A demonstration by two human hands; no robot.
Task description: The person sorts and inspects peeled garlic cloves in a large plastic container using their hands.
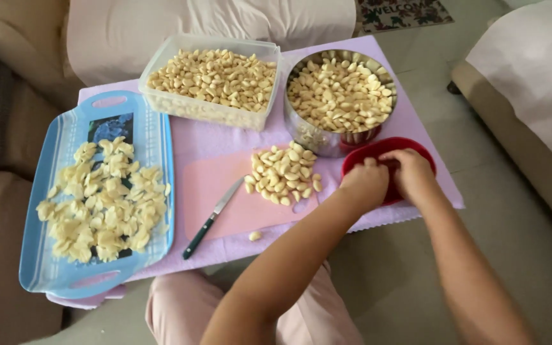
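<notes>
A dark-handled paring knife lies loose on the pink cutting board near the worktop's front edge; a passing forearm could knock it off. Right of the peeled garlic pile, the left hand and right hand, fingers curled, reach into the red round bowl at the front right corner; what they hold I cannot tell.

Both hands, left hand, right hand, over red bowl (fingers hidden), garlic pile beside

Soft even daylight, faint shadows, no glare, slight blur, mild wide-angle bend at edges
</notes>
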